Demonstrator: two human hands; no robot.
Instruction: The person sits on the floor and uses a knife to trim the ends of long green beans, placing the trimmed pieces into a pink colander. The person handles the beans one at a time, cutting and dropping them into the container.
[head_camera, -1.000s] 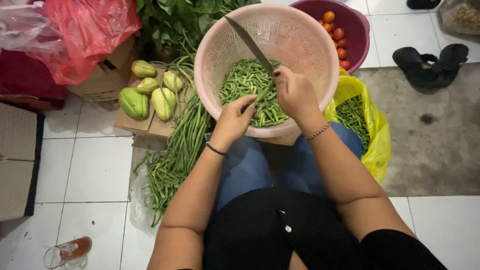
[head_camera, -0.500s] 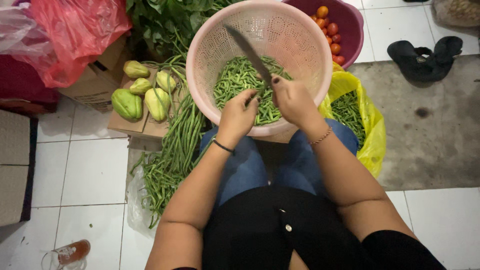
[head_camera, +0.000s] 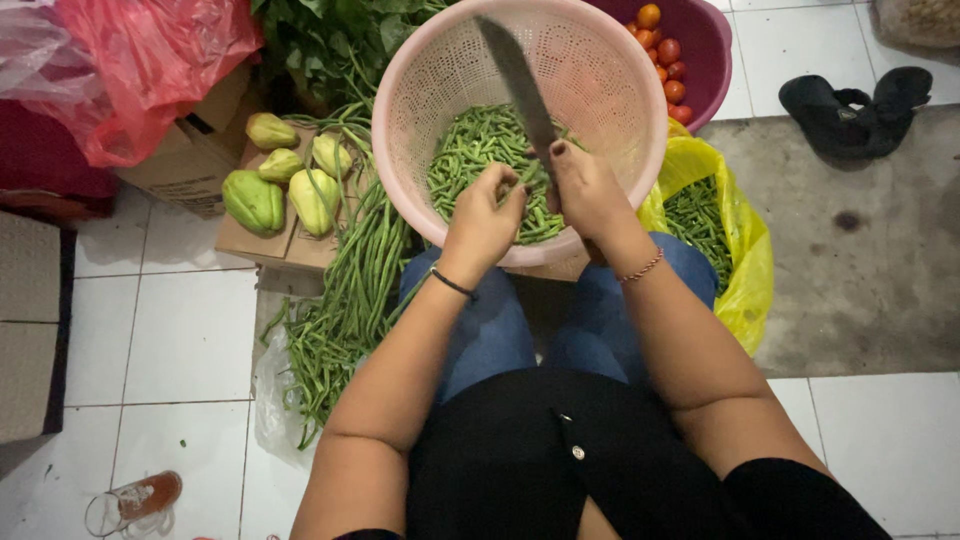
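gripping the knife (head_camera: 520, 85), the right hand (head_camera: 590, 190) angles its blade away; the left hand (head_camera: 485, 215) pinches cut beans (head_camera: 480, 150) just beside it.

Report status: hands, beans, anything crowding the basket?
Right hand grips knife, blade up. Left hand pinches green beans over pink basket. Nothing in the way.
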